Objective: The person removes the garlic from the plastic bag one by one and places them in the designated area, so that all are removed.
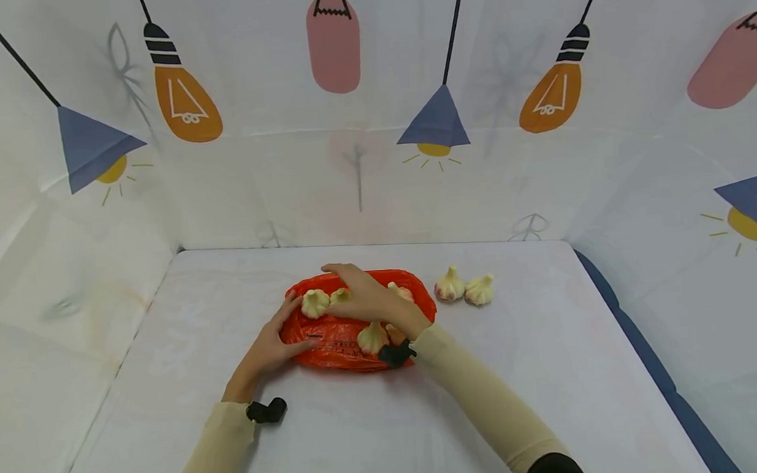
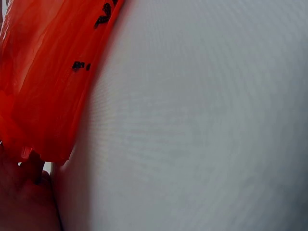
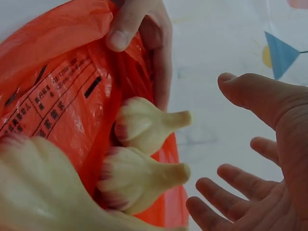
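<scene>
The left hand pinches the orange bag edge while the right hand, fingers spread and holding nothing, hovers over garlic bulbs, likely needing to grasp 1.

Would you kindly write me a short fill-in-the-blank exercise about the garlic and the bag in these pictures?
1. The bag under the garlic is ____ in colour.
2. The number of garlic bulbs lying on the table beside the bag is ____.
3. The left hand holds the bag at its ____ edge.
4. The right hand has its fingers ____.

Missing words: orange-red; two; left; spread open
</scene>
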Motion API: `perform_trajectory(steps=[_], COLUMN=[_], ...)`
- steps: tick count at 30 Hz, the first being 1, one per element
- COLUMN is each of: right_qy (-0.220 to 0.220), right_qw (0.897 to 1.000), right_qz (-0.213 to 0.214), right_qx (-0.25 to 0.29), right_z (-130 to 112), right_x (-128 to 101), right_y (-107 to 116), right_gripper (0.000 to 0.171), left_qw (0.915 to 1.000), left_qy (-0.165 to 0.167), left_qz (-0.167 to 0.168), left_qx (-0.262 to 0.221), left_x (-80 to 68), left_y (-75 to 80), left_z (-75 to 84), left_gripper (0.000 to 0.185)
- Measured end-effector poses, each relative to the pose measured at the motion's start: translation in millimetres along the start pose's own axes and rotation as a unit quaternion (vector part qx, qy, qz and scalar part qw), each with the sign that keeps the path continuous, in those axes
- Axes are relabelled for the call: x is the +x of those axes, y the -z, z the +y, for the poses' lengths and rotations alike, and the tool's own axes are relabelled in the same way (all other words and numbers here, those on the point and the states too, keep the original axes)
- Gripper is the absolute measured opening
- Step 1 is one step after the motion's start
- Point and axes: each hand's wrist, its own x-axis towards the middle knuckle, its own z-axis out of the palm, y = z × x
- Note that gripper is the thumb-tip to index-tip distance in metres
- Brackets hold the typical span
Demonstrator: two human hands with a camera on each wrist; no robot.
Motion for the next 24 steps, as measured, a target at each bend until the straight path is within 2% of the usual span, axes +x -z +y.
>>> perform_trajectory(steps=[8, 14, 24], right_qy=[-0.013, -0.016, -0.043], right_qw=[1.000, 0.999, 0.997], right_qz=[-0.012, -0.018, -0.025], right_qx=[-0.014, -0.037, -0.062], right_z=[3.1, 6.2, 14.1], right_x=[24.7, 40.8, 48.1], right_y=[-11.5, -22.8, -34.3], right_gripper=[0.074, 0.067, 0.055], left_qw=[0.9997, 0.9998, 0.9995], left_qy=[-0.022, -0.016, -0.027], left_qz=[0.005, 0.006, 0.001], left_qx=[-0.004, -0.010, -0.018], left_x=[-1.0, -1.2, -1.4], left_y=[0.1, 0.5, -0.6], left_z=[0.1, -1.2, -2.2], left_gripper=[0.096, 0.096, 0.091])
